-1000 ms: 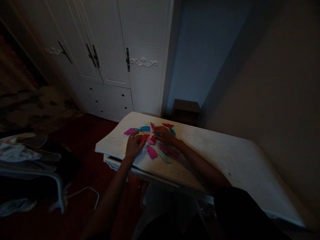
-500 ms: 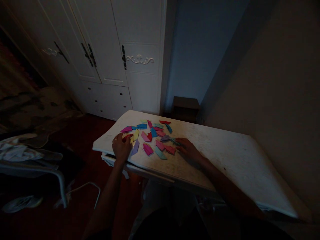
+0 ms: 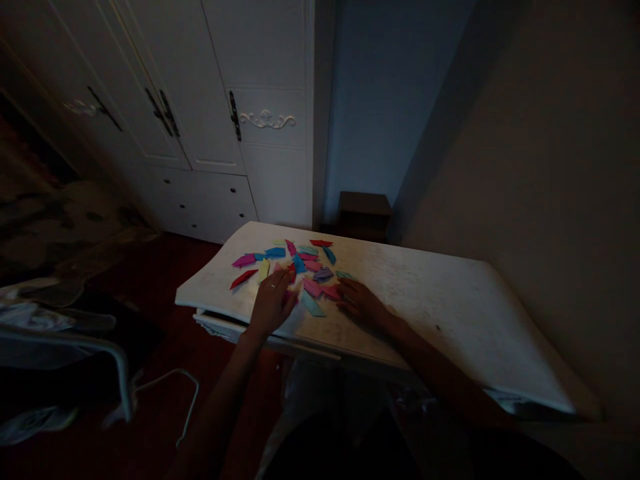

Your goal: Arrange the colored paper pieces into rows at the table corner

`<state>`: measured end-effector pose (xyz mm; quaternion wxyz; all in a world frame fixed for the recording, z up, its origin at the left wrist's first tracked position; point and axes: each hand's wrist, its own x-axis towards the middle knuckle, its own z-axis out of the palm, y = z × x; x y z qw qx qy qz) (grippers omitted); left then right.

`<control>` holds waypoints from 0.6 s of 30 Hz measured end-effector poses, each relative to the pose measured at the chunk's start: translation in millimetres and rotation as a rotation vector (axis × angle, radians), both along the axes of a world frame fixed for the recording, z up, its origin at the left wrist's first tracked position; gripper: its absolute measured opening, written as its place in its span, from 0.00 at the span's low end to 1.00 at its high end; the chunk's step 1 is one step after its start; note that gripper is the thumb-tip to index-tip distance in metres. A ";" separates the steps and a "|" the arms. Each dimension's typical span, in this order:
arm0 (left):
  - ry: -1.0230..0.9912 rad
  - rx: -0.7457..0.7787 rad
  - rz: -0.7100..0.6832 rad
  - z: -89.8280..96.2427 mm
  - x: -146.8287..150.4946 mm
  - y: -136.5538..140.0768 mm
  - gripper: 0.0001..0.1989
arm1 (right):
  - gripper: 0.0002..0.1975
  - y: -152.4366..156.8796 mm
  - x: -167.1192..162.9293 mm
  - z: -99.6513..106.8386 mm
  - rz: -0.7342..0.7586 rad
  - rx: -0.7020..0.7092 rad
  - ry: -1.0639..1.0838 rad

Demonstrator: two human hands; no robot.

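Many small folded paper pieces in several colours lie scattered on a white table. My left hand (image 3: 273, 301), with a ring on a finger, reaches over the near left of them, thumb and fingers apart. It partly hides a pink and a red piece. To its left lie a red folded paper (image 3: 243, 279) and a yellow folded paper (image 3: 264, 269). My right hand (image 3: 363, 303) rests at the right edge of the group, fingers stretched out, by a pink folded paper (image 3: 331, 292) and a light green one (image 3: 343, 274). A mint folded paper (image 3: 313, 305) lies between my hands.
The white tabletop (image 3: 440, 300) extends far to the right, towards a wall. Behind it stand a white wardrobe (image 3: 270, 180) and a small brown cabinet (image 3: 365, 203). At the left is a metal-framed chair (image 3: 117, 363) with cloth on it.
My left hand has moved right from the red and yellow papers, leaving the red one on the table. My right hand has shifted slightly nearer the pink papers. The view has turned slightly right.
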<state>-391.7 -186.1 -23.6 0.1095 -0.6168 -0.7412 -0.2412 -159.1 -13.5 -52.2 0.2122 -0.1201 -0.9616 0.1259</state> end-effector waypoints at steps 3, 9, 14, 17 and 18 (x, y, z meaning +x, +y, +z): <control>0.034 -0.088 0.002 3.0 4.9 10.5 0.23 | 0.22 -1.2 4.6 0.1 -0.061 0.001 0.003; 0.054 -0.184 0.109 -2.6 -12.8 8.6 0.24 | 0.22 -5.3 18.0 1.7 -0.111 0.009 0.016; 0.088 -0.133 0.116 -1.2 -16.7 11.7 0.23 | 0.20 -13.4 27.7 6.7 -0.155 0.003 0.025; 0.125 -0.164 0.096 2.6 -9.2 25.7 0.25 | 0.20 -18.4 34.8 5.5 -0.172 -0.004 0.020; 0.132 -0.181 0.088 3.9 -6.2 31.8 0.25 | 0.20 -19.7 37.8 4.0 -0.181 -0.007 0.020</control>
